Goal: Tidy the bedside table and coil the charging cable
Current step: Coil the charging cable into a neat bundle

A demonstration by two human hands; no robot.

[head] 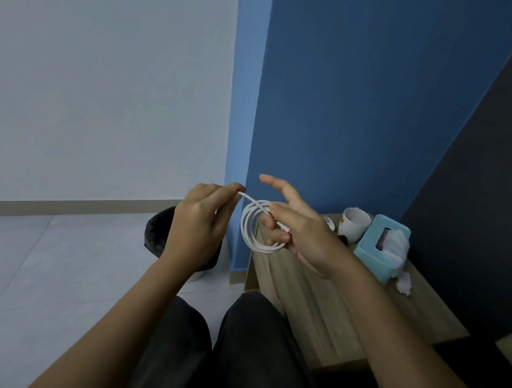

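A white charging cable (252,225) is wound into several loops in the air in front of the wooden bedside table (306,296). My right hand (302,228) holds the loops between thumb and lower fingers, with the index finger stretched out above. My left hand (201,219) pinches the cable's free end at its fingertips, just left of the coil.
On the table stand a white mug (354,223), a teal tissue box (380,244) with tissue sticking out, a crumpled tissue (405,283) and a small white object (328,222) behind my right hand. A black bin (156,233) sits on the floor left of the table. My legs are below.
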